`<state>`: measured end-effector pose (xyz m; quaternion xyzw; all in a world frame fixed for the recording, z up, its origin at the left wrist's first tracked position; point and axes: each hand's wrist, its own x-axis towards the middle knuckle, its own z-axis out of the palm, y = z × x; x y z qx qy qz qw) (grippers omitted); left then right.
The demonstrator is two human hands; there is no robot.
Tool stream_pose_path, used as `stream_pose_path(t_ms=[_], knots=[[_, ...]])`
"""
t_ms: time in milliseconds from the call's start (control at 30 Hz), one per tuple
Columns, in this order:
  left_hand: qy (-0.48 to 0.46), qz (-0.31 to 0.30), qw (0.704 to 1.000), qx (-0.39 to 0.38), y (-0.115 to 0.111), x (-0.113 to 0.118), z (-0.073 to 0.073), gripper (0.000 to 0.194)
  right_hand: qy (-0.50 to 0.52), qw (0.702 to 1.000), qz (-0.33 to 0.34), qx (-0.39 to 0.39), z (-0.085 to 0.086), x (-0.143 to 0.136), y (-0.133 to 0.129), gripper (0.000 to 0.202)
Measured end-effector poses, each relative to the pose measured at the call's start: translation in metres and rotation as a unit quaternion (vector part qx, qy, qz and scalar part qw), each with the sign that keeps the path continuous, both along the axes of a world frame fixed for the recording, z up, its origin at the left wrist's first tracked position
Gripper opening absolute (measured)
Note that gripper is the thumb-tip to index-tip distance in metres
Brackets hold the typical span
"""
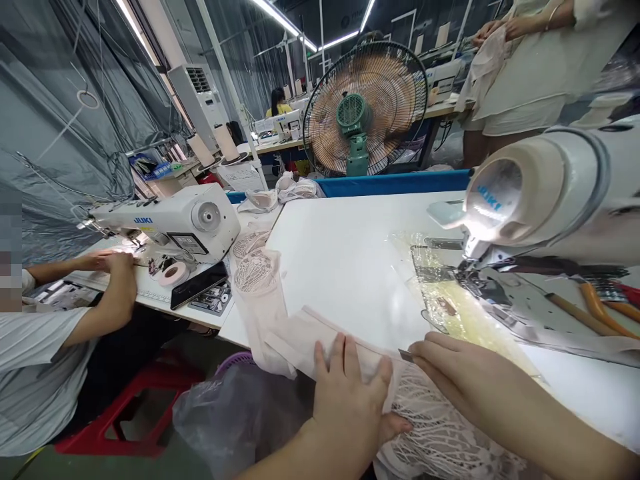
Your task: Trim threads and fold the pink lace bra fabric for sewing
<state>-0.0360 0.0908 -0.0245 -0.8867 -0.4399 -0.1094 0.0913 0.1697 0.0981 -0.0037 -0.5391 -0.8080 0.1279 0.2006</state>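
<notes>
- Right across the middle sits the white bench (340, 253), the biggest thing around, running up to a blue strip at its far edge.
- Next up, the big floor fan (390, 87) behind it, green motor facing our way.
- Then the JUKI sewing machine (550, 187) on the right, lamp glowing by the needle.
- Another JUKI sewing machine (215, 220) is over on the left, with a co-worker's hands at its needle end.
- Pale pink fabric (295, 333) lies along the bench's near edge, with white lace (435, 427) bunched just below the hands.
- Yellowish clear film (450, 310) is stuck around the right machine's needle area.
- Left hand (345, 390): fingers spread flat on the fabric, pressing, not gripping.
- Right hand (457, 370): fingers curled tight around a small dark metal tool (405, 356), tip poking out at the fabric's edge. Could be snips or tweezers, honestly; the fingers hide most of it.
</notes>
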Motion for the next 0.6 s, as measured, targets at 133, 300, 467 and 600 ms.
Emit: stream_pose_path(t_ms=[133, 300, 467, 600], knots=[[-0.016, -0.011, 1.0, -0.014, 0.003, -0.01, 0.002, 0.067, 0.143, 0.984, -0.063, -0.084, -0.003, -0.011, -0.014, 0.029], [-0.045, -0.01, 0.998, -0.03, 0.0, -0.015, 0.011, 0.043, 0.178, 0.978, -0.054, -0.094, -0.008, -0.027, -0.032, 0.031], [-0.106, -0.05, 0.991, 0.07, -0.008, -0.001, -0.002, 0.035, 0.195, 0.974, -0.06, -0.099, -0.01, -0.035, -0.039, 0.027], [-0.11, -0.045, 0.989, 0.083, -0.011, 0.001, -0.011, 0.036, 0.194, 0.972, -0.073, -0.109, -0.01, -0.032, -0.038, 0.026]])
